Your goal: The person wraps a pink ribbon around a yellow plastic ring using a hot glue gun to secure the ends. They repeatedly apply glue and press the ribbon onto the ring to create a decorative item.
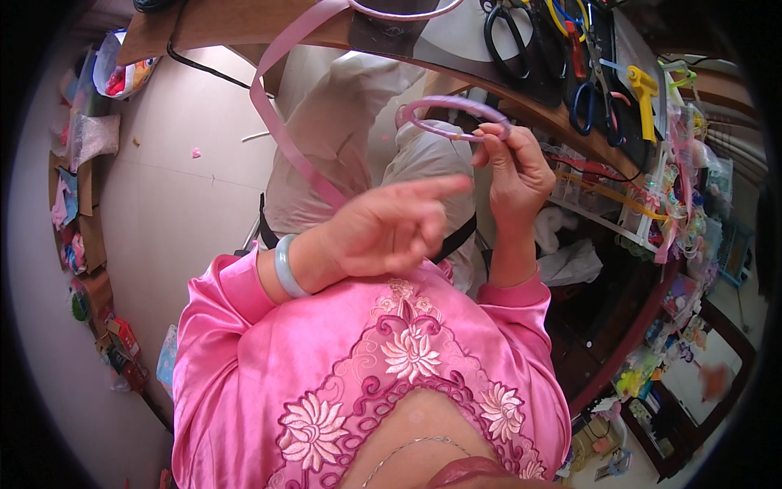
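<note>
My right hand (519, 168) pinches a lilac ribbon-wrapped hoop (455, 104) at its right end, between thumb and fingertips. The hoop is tilted over my lap, with a small yellowish spot on its near side. My left hand (391, 229), blurred and with a pale bangle at its wrist, is below and left of the hoop, apart from it. Its index finger points right while the other fingers curl loosely, with nothing visible in them. A pink satin ribbon (269, 116) hangs from the table and passes out of sight behind my left hand. Another pink hoop (406, 15) lies at the table edge, partly cut off.
On the wooden table (201, 27) lie black-handled scissors (507, 46), blue-handled scissors (583, 110), a red-handled tool (574, 49) and a yellow glue gun (643, 98). Racks of craft supplies (672, 183) stand at right. Boxes (91, 238) and bags line the left wall.
</note>
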Action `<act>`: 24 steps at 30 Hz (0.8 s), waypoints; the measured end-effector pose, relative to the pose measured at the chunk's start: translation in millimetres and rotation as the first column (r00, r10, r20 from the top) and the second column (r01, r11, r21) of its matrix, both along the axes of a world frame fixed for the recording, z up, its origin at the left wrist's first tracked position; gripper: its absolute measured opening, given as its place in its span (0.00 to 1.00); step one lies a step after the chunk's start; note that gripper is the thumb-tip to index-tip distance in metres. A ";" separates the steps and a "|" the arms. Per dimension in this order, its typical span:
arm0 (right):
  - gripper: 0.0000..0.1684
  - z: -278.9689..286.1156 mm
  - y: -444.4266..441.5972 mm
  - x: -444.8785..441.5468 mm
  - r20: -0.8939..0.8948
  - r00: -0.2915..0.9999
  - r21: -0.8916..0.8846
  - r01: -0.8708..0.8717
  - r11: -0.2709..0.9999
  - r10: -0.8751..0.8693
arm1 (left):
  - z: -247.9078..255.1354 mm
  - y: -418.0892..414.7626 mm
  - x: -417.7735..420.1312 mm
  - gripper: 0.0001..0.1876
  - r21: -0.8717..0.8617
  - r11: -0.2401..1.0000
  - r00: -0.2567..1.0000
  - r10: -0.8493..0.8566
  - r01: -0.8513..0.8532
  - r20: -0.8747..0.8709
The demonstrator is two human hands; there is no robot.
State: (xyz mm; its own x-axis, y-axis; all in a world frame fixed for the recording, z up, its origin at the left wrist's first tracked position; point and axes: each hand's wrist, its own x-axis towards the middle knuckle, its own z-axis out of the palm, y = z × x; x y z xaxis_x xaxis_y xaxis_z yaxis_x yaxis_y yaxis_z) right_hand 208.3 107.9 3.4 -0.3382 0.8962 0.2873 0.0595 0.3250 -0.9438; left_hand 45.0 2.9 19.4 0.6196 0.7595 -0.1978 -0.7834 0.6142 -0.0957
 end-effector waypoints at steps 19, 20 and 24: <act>0.10 -7.2 -19.3 0.0 -0.561 0.781 -0.732 -0.312 0.606 -0.276 | 16.4 10.4 -40.3 0.10 0.763 0.604 -0.482 0.752 0.231 -0.449; 0.10 -7.0 -20.7 1.7 -0.561 0.779 -0.735 -0.313 0.601 -0.280 | 15.4 10.8 -41.1 0.10 0.764 0.601 -0.465 0.759 0.234 -0.455; 0.09 -6.1 -24.1 5.9 -0.580 0.764 -0.736 -0.343 0.583 -0.282 | 22.9 13.3 -32.7 0.16 0.718 0.562 -0.363 0.823 0.410 -0.436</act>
State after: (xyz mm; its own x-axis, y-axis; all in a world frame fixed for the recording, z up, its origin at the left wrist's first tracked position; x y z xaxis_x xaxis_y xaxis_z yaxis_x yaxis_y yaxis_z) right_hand 214.2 83.9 -2.7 -0.4093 0.8369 -0.3635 -0.5812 -0.5463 -0.6031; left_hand 12.4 16.2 42.3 -0.0790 0.9206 0.3825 0.4565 -0.3077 0.8348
